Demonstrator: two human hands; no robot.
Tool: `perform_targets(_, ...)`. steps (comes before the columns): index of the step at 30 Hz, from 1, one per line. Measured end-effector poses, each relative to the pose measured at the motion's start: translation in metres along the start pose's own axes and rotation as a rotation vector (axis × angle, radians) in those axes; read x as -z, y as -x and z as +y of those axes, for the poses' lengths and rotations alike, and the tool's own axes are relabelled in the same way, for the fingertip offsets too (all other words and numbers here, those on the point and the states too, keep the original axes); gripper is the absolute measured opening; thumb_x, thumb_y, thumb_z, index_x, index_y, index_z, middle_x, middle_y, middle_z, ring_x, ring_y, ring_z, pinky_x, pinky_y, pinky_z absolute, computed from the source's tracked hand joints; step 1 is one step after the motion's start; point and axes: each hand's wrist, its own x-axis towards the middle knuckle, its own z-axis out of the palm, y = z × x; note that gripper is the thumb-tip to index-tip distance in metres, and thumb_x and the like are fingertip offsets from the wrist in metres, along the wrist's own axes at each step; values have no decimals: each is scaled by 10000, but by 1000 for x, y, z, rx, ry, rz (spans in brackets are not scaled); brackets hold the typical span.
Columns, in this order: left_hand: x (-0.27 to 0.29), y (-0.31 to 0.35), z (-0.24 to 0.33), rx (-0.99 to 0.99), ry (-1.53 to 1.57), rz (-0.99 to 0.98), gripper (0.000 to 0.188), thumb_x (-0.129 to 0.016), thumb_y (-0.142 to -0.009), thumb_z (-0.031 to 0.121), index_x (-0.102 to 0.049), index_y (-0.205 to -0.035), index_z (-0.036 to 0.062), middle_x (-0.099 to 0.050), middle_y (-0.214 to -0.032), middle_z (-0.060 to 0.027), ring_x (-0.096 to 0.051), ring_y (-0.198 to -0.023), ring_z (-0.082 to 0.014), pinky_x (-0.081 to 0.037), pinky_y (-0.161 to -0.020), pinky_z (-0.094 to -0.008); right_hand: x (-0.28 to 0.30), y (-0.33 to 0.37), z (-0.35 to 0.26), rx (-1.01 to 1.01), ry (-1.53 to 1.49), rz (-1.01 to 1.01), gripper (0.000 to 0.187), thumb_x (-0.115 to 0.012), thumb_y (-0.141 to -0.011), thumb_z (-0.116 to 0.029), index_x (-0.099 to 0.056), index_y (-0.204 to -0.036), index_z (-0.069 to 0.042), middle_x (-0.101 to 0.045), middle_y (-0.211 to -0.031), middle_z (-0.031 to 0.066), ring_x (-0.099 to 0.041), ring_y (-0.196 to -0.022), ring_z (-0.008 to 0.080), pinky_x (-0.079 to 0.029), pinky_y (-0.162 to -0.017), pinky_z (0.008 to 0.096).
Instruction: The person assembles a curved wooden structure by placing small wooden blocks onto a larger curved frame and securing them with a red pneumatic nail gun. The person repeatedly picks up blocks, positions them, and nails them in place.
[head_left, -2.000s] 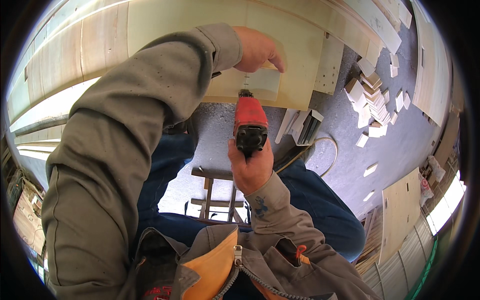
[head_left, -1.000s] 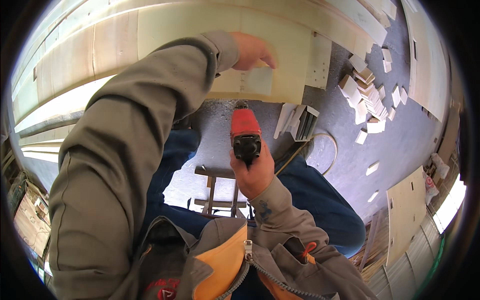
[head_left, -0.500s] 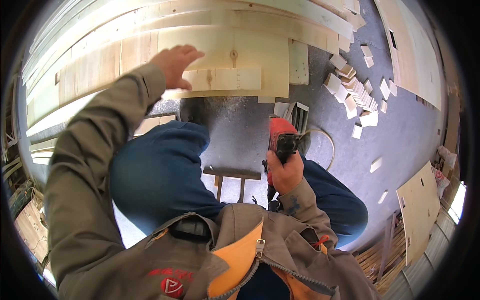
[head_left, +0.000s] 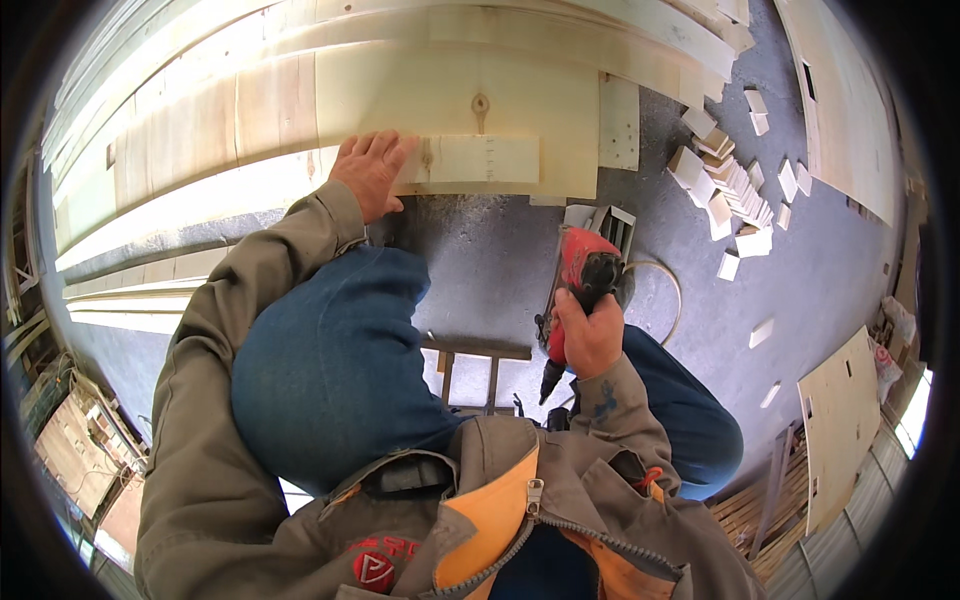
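My left hand (head_left: 374, 172) lies with fingers spread on the near edge of the pale wood panels (head_left: 370, 95). It touches the left end of a short, narrow board (head_left: 480, 160) that lies along that edge. Pencil-like marks run across this board near its right part. Out to the right, above my right knee, my right hand (head_left: 592, 335) is wrapped round a red and black nail gun (head_left: 588, 254). The gun is apart from the wood, its slim black end pointing down toward my lap. My palm hides part of its grip.
Small wood blocks (head_left: 735, 195) lie scattered on the grey floor to the right. A grey metal piece (head_left: 612, 228) and a curved hose (head_left: 678, 300) are beside the gun. Large sheets (head_left: 840, 110) stand at far right; a wooden frame (head_left: 478, 350) sits between my legs.
My left hand has come down and nearer, from above the wood onto the short board's left end. My right hand has tilted the nail gun, showing more of its side.
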Motion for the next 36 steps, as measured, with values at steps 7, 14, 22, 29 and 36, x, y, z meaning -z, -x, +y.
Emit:
perform_targets(7,-21,16,-5,-102,32,4,912,-892,-699,159,-481,-1511,105,-532,-1407,-157,-535,-1313,-363,-424,-1108,-506,1,-5,1,8,37,-15,246,-679,-1035,-153,-634,-1203,21,-675,-851,59,-631,-707,128,-532,-655,301)
perform_targets(14,4,16,-3,-190,106,213,468,-727,-851,113,-649,-1310,60,-667,-1200,-196,-658,-1116,-394,-534,-929,-500,-3,-6,-7,-13,-19,17,148,-695,-1003,-125,-616,-1053,-10,-637,-820,21,-592,-663,98,-495,-591,298)
perform_targets(22,36,-28,-22,103,187,-163,220,-676,-957,151,-672,-1156,57,-715,-1089,-182,-675,-1050,-417,-540,-904,-494,-2,-5,-7,-23,-1,24,157,-703,-998,-129,-613,-1052,-11,-644,-821,27,-601,-670,99,-502,-599,300)
perform_targets(29,28,-52,-63,44,345,-47,390,-747,-896,133,-695,-1276,64,-649,-1313,-167,-622,-1209,-379,-523,-1017,-445,-3,-11,-6,-49,-27,21,159,-704,-996,-126,-615,-1060,-12,-639,-838,20,-600,-674,102,-500,-603,299)
perform_targets(36,12,-34,-34,-158,47,226,555,-777,-884,194,-648,-1419,131,-558,-1522,-121,-514,-1411,-345,-436,-1142,-501,-6,-18,-11,-64,-62,-14,139,-689,-1006,-108,-622,-1078,-10,-644,-842,17,-593,-694,90,-499,-617,289)
